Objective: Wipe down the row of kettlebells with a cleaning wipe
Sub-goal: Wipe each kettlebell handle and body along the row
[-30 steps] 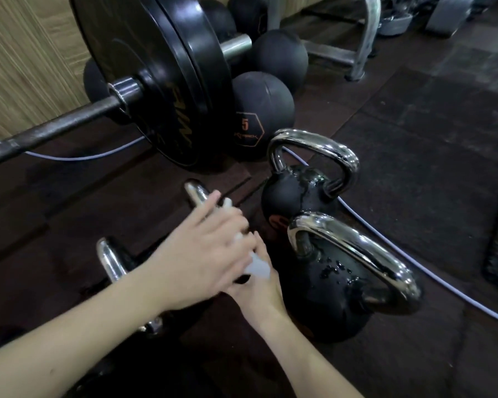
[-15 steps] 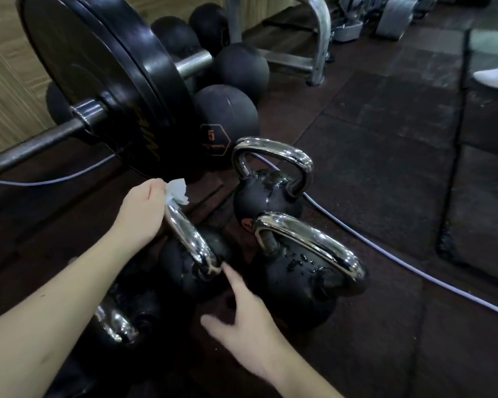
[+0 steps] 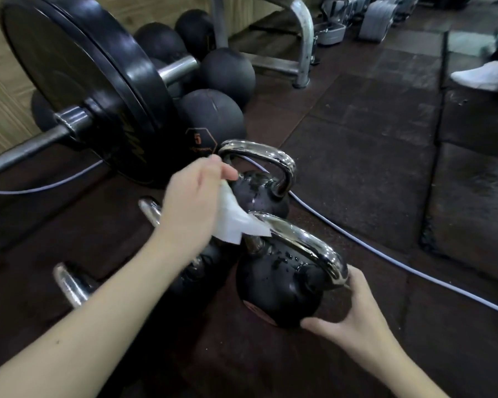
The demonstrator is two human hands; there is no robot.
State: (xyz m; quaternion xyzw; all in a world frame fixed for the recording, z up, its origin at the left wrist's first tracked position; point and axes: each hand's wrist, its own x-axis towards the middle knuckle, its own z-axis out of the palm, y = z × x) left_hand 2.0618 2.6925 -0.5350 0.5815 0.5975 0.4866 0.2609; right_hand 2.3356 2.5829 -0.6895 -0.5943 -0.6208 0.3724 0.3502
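Note:
Black kettlebells with chrome handles stand on the dark rubber floor. The nearest kettlebell [image 3: 282, 285] is wet with droplets. A second kettlebell [image 3: 259, 193] stands just behind it. Two more kettlebells lie to the left, their chrome handles [image 3: 69, 282] showing beside my forearm. My left hand [image 3: 193, 202] holds a white cleaning wipe [image 3: 236, 222], which hangs onto the near end of the nearest kettlebell's handle. My right hand [image 3: 354, 320] cups the lower right side of that kettlebell's body, thumb under it and fingers by the handle's end.
A loaded barbell with a big black plate [image 3: 78, 90] stands close at the left. Black medicine balls [image 3: 213, 119] sit behind the kettlebells. A pale cable [image 3: 371, 248] crosses the floor at right. A metal rack leg [image 3: 305, 44] and a white shoe [image 3: 483, 76] are farther back.
My left hand carried the wipe from the left kettlebell's handle rightward to the nearest kettlebell. My right hand moved right and took hold of that kettlebell's body.

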